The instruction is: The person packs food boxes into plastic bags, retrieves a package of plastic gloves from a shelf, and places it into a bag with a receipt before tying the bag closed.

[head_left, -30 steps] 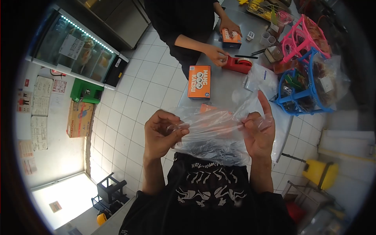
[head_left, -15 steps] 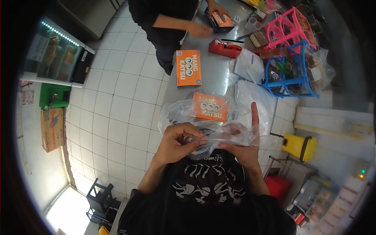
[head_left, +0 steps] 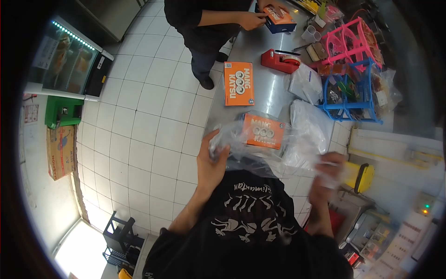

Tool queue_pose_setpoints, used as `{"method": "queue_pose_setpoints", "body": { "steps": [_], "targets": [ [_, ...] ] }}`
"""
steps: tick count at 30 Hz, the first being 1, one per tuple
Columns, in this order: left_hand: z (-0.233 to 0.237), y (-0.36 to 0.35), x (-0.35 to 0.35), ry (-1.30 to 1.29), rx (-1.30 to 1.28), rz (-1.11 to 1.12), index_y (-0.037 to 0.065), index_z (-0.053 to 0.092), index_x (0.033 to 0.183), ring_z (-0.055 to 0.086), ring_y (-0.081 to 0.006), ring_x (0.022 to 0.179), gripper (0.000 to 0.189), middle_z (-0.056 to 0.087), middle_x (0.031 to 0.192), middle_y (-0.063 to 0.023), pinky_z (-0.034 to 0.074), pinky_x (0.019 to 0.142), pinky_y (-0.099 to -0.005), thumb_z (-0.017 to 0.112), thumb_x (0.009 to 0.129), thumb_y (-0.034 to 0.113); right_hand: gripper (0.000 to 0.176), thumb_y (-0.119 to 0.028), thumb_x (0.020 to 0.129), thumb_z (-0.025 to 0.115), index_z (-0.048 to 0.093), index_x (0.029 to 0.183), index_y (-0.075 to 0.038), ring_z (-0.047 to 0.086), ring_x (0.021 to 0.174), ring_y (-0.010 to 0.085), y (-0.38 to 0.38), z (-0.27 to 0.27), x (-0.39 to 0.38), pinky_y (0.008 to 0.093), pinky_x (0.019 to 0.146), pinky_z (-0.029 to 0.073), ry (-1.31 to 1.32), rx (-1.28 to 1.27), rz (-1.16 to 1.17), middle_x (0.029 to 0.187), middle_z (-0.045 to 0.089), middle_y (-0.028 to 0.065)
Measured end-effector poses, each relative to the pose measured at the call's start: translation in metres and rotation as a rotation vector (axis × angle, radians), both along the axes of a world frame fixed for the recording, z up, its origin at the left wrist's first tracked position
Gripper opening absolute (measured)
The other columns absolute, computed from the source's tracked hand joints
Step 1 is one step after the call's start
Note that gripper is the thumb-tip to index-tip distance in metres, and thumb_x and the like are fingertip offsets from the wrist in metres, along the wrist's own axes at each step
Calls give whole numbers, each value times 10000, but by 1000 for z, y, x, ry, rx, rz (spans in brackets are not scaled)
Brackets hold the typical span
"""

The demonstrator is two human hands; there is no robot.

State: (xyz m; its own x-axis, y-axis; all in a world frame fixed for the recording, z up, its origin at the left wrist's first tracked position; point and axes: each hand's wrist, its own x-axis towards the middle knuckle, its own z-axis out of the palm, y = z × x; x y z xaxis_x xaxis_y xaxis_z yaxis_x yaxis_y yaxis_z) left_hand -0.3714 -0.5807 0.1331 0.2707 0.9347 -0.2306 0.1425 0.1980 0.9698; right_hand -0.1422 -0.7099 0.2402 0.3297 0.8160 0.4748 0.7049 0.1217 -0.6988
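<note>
A clear plastic bag (head_left: pixel 232 139) is stretched wide between my two hands. My left hand (head_left: pixel 211 162) grips its left edge, fingers curled and thumb raised. Out to the right, my right hand (head_left: pixel 329 169) is smeared by motion, closed on the bag's other edge with whitish film bunched in it. Between them, an orange box (head_left: pixel 264 131) printed "MANG KATSU" lies inside or under the film, its lettering showing through. A second orange box (head_left: pixel 239 84) of the same print rests farther up the steel table (head_left: pixel 274 100).
A person (head_left: pixel 209 28) across the table handles another such box (head_left: pixel 280 18). Beyond my boxes stand a red tape dispenser (head_left: pixel 280 61), stacked plastic bags (head_left: pixel 304 135), a white packet (head_left: pixel 305 83), and blue (head_left: pixel 353 95) and pink (head_left: pixel 350 44) racks. A yellow container (head_left: pixel 360 176) sits at right.
My hands have drawn apart, the right one swinging far right, spreading the bag's edge. The other person's hands have come together on their box. The view has shifted slightly.
</note>
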Motion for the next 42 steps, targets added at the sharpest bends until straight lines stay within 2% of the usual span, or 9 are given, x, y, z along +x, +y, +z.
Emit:
{"method": "queue_pose_setpoints", "body": {
  "steps": [3,8,14,18,20,24,29,32,42],
  "targets": [
    [5,16,25,-228,30,86,8,558,1129,603,-210,840,391,591,952,-101,501,804,-312,728,777,22,355,-327,898,577,680,1088,-45,565,928,272,36,-40,-21,384,827,463,164,-731,241,1050,571,111],
    [42,4,54,-330,294,-462,25,525,816,536,-108,796,135,574,804,-18,444,734,-256,653,803,-14,297,-228,912,606,639,1166,-78,624,1033,276,95,-133,5,354,880,486,-282,-370,310,1192,634,137],
    [28,19,49,-286,-53,-358,30,502,1013,610,-216,771,226,622,878,-134,472,683,-312,571,809,-40,375,-247,871,667,617,1198,-69,578,1137,204,115,-113,37,340,975,454,386,-806,255,1299,604,63],
    [40,17,66,-256,164,-647,40,434,1265,519,-107,613,423,574,789,-63,423,553,-258,480,864,-88,331,-181,849,690,640,1156,-66,615,1063,172,111,-218,49,327,928,482,943,-407,330,1180,657,37],
    [49,14,69,-258,136,-640,25,454,1282,535,-128,629,430,588,848,-95,449,578,-268,476,869,-91,298,-221,920,588,571,1158,-41,599,1019,243,117,-283,80,381,868,504,-157,-410,684,1125,596,143],
    [54,24,64,-387,415,-455,9,526,1177,564,-159,770,360,582,974,-124,475,705,-278,477,839,-105,314,-271,939,562,569,1165,-53,589,1022,261,122,-290,82,390,889,489,-816,-809,128,1078,603,156],
    [68,35,46,-129,620,-376,1,539,1126,560,-171,946,367,565,1040,-116,461,839,-278,469,798,-148,313,-181,886,665,630,1187,-106,607,1089,247,101,-358,132,360,869,506,293,-381,326,1209,622,67],
    [62,35,32,-70,384,-290,9,530,1137,544,-163,970,350,542,1018,-89,446,859,-271,493,822,-138,340,-275,909,616,623,1198,-94,603,1115,302,136,-120,52,420,903,493,-493,-1023,171,1257,603,84],
    [79,46,32,-523,-220,-37,80,448,1127,390,-36,578,304,504,964,-26,271,440,-191,473,872,-84,330,-201,911,530,642,1192,-70,658,931,394,129,-151,77,453,820,523,-293,-999,509,1014,679,228]
  ]
}}
